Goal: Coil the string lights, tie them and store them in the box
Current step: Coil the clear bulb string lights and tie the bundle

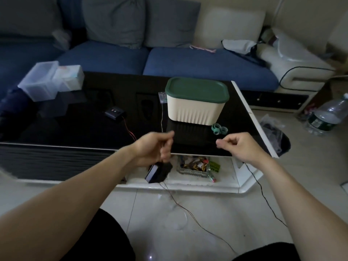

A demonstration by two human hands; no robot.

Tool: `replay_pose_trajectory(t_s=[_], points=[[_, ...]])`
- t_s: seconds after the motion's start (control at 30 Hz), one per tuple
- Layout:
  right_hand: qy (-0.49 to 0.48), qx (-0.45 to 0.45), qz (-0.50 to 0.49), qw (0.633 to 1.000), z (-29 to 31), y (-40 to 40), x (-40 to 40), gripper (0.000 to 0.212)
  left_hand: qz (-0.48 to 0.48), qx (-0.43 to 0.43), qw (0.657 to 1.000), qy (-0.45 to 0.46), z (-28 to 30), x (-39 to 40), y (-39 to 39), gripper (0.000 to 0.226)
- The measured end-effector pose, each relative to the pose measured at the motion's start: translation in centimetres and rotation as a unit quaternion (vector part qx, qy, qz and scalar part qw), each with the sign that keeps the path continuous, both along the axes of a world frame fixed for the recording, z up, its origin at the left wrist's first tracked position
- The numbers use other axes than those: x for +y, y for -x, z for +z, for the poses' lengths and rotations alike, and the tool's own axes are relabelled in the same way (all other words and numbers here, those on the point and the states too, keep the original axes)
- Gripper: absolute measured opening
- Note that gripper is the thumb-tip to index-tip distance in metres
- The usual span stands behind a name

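The string lights are basically a super thin wire (162, 117) running from a small clear battery case (162, 97) by the far-left corner of the box, down across the glossy black bench (75, 129) to the left hand (156, 146); that hand has its fingers curled and pinched on the wire, held right over the near edge of the bench; a black battery pack (158, 172) hangs just under it, whether it's actually gripped or just dangling I can't tell; more thin wire (197, 219) trails off across the floor tiles toward the near right; the right hand (237, 146) is up at the same height, thumb and forefinger pinched together, whatever's between them is too fine to see.

The storage box (195, 110) is cream with ribbed sides and a dark green lid (196, 89) on it, so the inside is hidden; teal ties (219, 128) lie on the bench touching-close to its near-right corner; a clear plastic bin (40, 81) sits on the far-left corner; a glass dish (194, 166) of small bits is on the white shelf below.

A second black pack with a red lead (114, 112) sits mid-bench; the white right edge of the bench angles away just right of the box; open black surface between the box and the hands.
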State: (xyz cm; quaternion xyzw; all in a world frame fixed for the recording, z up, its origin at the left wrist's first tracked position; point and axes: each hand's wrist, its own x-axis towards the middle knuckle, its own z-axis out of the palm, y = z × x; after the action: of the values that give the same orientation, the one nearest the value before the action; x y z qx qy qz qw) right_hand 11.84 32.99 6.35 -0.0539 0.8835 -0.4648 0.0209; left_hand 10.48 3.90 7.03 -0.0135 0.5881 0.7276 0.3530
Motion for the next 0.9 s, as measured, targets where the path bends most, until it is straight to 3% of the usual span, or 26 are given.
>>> replay_pose_trajectory(t_s=[0.1, 0.2, 0.5, 0.73, 0.9], points=[[-0.027, -0.093, 0.041, 0.994, -0.6, -0.2, -0.4, 0.018, 0.127, -0.032, 0.983, -0.130, 0.8, -0.6, 1.8, 0.037], [-0.136, -0.118, 0.070, 0.981, -2.0, -0.1, -1.4, 0.020, 0.153, -0.037, 0.971, -0.180, 0.7, -0.5, 2.9, 0.034], [-0.208, 0.007, 0.127, 0.970, -4.1, -1.3, -6.0, 0.025, 0.144, 0.001, 0.968, -0.203, -1.0, 1.6, 3.6, 0.028], [-0.244, 0.030, 0.198, 0.949, -3.4, -2.6, -7.8, 0.029, 0.135, 0.013, 0.974, -0.180, -1.9, 2.4, 4.0, 0.036], [-0.298, 0.122, 0.241, 0.916, -2.1, -2.4, -7.4, 0.025, 0.025, 0.004, 0.995, -0.099, -2.9, 2.0, 3.7, 0.030]])
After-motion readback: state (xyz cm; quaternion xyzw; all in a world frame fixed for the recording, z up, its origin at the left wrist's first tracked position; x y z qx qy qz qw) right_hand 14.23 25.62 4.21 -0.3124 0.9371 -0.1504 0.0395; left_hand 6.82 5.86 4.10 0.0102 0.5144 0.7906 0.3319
